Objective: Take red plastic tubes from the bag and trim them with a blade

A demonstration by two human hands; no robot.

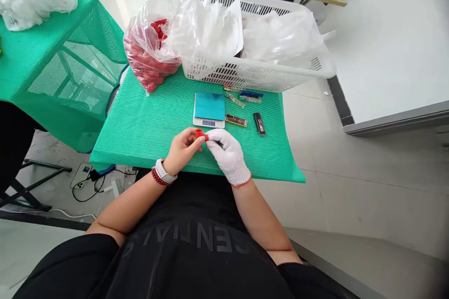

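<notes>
A small red part point(199, 133) with a round opening at its top is held between both hands, over the near part of the green-covered table. My left hand point(183, 148), bare and with a white band and red beads at the wrist, pinches its left side. My right hand point(227, 153), in a white knitted glove, grips its right side. Just beyond the hands lies a digital scale point(209, 107) with a blue top and a small display. A clear plastic bag point(150, 63) full of red pieces stands at the table's back left.
Behind the scale stands a white basket point(280, 77) filled with plastic bags. Small packaged tools point(236, 120) and a black case point(259, 124) lie right of the scale. Another green-covered table point(45, 56) is at left; cables point(87, 189) lie on the floor.
</notes>
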